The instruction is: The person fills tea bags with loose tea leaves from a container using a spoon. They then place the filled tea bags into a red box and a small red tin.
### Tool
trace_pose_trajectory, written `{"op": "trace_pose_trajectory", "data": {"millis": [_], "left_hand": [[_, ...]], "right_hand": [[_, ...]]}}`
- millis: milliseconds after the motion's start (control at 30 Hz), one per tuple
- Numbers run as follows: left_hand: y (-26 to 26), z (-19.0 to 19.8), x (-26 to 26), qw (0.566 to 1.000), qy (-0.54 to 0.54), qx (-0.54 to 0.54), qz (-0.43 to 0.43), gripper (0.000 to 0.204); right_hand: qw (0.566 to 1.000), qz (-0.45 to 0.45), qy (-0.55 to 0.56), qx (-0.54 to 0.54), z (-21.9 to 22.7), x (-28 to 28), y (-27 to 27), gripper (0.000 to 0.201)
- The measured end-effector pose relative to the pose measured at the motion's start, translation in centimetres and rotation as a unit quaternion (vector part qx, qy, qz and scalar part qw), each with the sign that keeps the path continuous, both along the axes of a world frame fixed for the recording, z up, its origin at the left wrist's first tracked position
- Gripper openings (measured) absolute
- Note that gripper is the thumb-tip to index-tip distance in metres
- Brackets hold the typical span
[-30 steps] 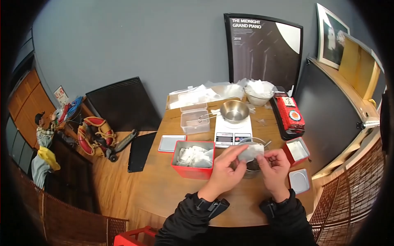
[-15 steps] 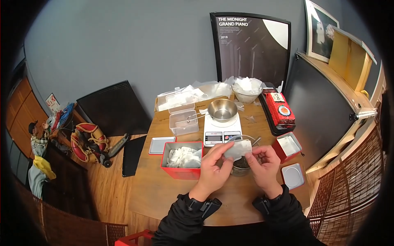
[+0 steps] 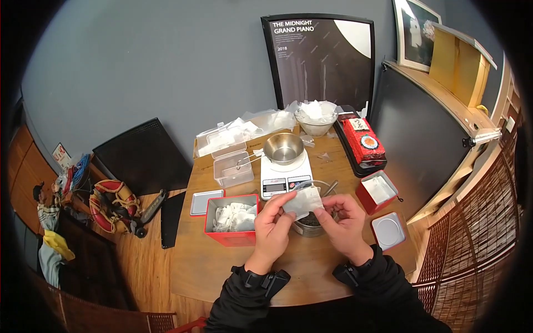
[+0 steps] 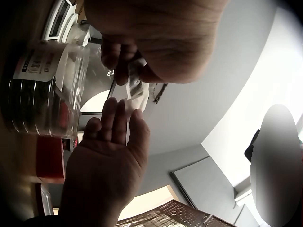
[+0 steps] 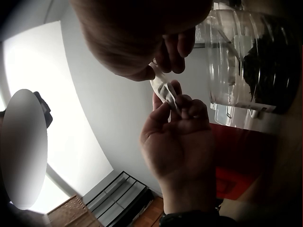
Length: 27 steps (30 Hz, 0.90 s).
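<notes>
Both hands hold a small white tea bag over a clear plastic jar of dark tea leaves. My left hand pinches the bag's left side between thumb and fingers. At the other end, the right hand grips the bag's edge with thumb and fingertips. The left wrist view shows the pale tea bag between both hands, beside the ribbed jar. A grey patch shows through the bag's thin material in the right wrist view. A metal handle leans out of the jar.
Left of the hands stands a red tin full of white bags. Behind are a kitchen scale bearing a steel bowl, and a clear box. On the right are a red package, another red tin and a lid.
The head view has swung right, so the table's things shift left in it. Both hands keep hold of the tea bag over the jar, with little change in grip.
</notes>
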State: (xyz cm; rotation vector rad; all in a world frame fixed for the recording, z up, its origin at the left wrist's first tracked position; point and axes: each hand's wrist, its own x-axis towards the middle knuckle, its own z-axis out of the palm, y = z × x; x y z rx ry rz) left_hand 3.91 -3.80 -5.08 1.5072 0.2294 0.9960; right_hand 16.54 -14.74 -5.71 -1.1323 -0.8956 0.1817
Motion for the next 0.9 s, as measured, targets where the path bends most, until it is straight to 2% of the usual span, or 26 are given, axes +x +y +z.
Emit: {"op": "trace_pose_trajectory", "data": {"millis": [67, 167, 300, 400, 500, 567, 667, 900], "left_hand": [[-0.2, 0.2, 0.0, 1.000, -0.011, -0.027, -0.003, 0.045], [0.1, -0.2, 0.0, 1.000, 0.006, -0.012, -0.008, 0.046], [-0.1, -0.4, 0.3, 0.999, 0.008, -0.033, -0.007, 0.045], [-0.4, -0.2, 0.6, 0.999, -0.035, -0.021, -0.012, 0.043], [-0.3, -0.5, 0.5, 1.000, -0.006, -0.028, -0.002, 0.040], [-0.4, -0.5, 0.5, 0.999, -0.008, -0.031, -0.004, 0.039], [-0.4, -0.2, 0.5, 0.999, -0.022, -0.021, -0.010, 0.038], [-0.4, -0.2, 0.3, 1.000, -0.007, -0.011, -0.023, 0.037]], "right_hand": [[0.998, -0.010, -0.062, -0.015, 0.0, 0.1, -0.1, 0.018], [0.995, -0.013, -0.097, -0.018, 0.3, 0.0, -0.1, 0.018], [0.993, -0.025, -0.109, -0.029, 0.8, -0.2, -0.3, 0.019], [0.991, -0.029, -0.124, -0.033, 1.0, -0.3, -0.3, 0.019], [0.994, -0.019, -0.102, -0.029, 0.6, -0.3, -0.3, 0.019], [0.999, 0.024, -0.016, -0.022, -0.2, -0.1, 0.0, 0.021], [0.998, 0.057, 0.034, -0.022, -0.3, 0.0, 0.1, 0.023], [0.991, 0.091, 0.096, 0.012, 0.6, -0.2, 0.0, 0.023]]}}
